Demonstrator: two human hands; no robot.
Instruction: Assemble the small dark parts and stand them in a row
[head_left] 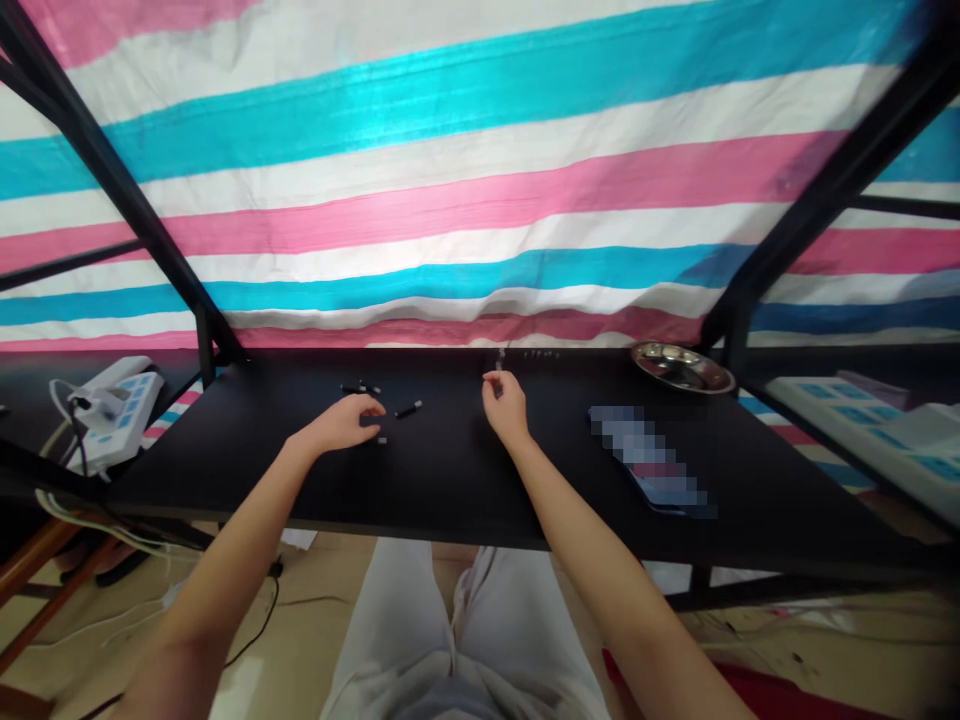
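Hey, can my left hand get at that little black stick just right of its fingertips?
Probably yes: the left hand looks open, the black stick lies close by, and only bare table shows between them.

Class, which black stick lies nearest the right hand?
The black stick right of the left hand; the other two sticks lie close together beyond that hand.

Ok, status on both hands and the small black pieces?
Left hand open, near small black pieces. Right hand by small pale bits, grip unclear. Metal dish apart, far right.
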